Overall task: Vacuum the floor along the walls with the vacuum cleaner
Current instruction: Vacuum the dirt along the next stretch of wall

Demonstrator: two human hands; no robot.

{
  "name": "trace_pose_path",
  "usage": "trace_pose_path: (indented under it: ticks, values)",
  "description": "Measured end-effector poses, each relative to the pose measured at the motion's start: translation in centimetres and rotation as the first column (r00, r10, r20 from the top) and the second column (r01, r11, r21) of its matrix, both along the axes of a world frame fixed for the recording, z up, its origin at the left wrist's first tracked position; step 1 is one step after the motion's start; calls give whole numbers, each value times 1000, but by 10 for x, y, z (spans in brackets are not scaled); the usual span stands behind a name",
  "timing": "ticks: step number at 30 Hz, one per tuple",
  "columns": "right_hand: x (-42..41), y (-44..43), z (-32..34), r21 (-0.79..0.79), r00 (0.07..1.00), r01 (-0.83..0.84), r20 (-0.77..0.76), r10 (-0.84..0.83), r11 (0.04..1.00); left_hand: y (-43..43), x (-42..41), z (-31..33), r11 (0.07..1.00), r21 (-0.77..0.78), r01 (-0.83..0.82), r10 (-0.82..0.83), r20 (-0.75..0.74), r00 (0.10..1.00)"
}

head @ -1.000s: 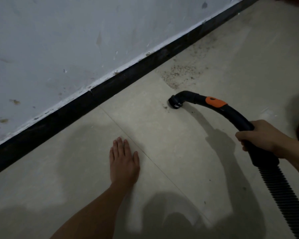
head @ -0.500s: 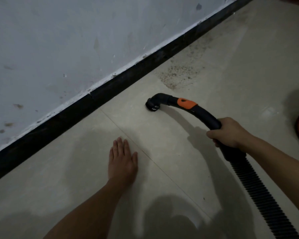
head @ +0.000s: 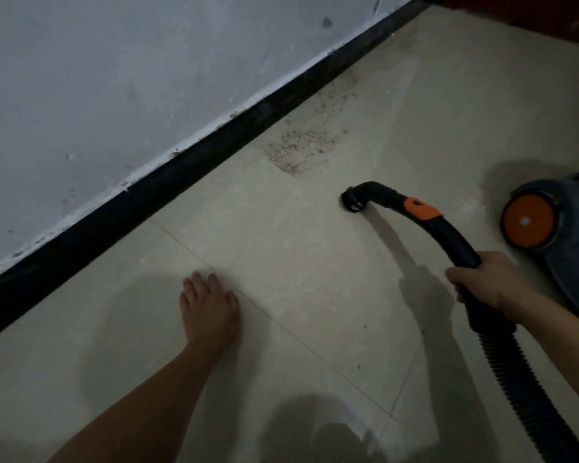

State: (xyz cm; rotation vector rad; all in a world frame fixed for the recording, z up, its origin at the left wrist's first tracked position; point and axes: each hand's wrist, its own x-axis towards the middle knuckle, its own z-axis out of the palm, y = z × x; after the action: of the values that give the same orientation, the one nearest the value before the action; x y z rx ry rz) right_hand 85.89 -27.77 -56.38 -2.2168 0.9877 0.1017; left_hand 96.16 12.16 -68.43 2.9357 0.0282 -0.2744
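The single view sits on the person's head and looks forward and steeply down at the floor [head: 315, 279], near enough that both forearms enter from the bottom edge. Beyond the fingers [head: 198, 287] of the left hand [head: 211, 312], flat on the tiles, the skirting [head: 147, 202] and wall [head: 114, 95] cross the frame aslant, lower left to upper right. The right hand [head: 488, 279], gripping the hose [head: 448, 235], lies by the right edge, where the frame cuts off the cleaner [head: 569, 235] behind its knuckles.

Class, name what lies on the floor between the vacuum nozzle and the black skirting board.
In the head view, a patch of brownish grit lies between the nozzle and the skirting board, nearer the board.
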Motion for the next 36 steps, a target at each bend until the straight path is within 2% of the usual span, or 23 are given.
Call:
trace_pose_path:
  ticks: [8,10,13,17,21,25,27,29,33,36]
  values:
    - [11,35,-10,41,982,-185,-31,186,982,7,-3,5,996,13,89,-89,-16,996]
    - [2,20,-2,11,984,-164,-61,165,986,-2,-6,5,989,25,143,-143,-5,990]
    - [-27,-21,16,-32,996,-43,-83,40,999,-25,-10,3,977,16,215,-215,5,977]
    - [-80,-50,33,-66,990,33,-135,-42,997,-60,-18,2,961,-66,269,-267,39,963]
    - [-108,-21,31,-2,967,-149,-209,145,989,-66,-17,2,964,-84,252,-244,89,966]
    - [-112,23,19,91,909,-343,-218,354,935,-39,-5,-1,977,-44,208,-199,153,968]
    - [-107,35,11,96,895,-380,-215,392,920,-29,1,-1,980,-22,197,-191,155,969]
    - [-97,37,4,46,922,-335,-190,337,941,-27,4,1,980,-13,196,-193,133,972]
    - [-60,21,-4,-58,987,-140,-89,135,988,-29,5,5,976,-4,219,-217,100,971]
    - [-23,4,-9,-31,996,-76,-41,75,997,-30,13,3,973,4,230,-229,92,969]
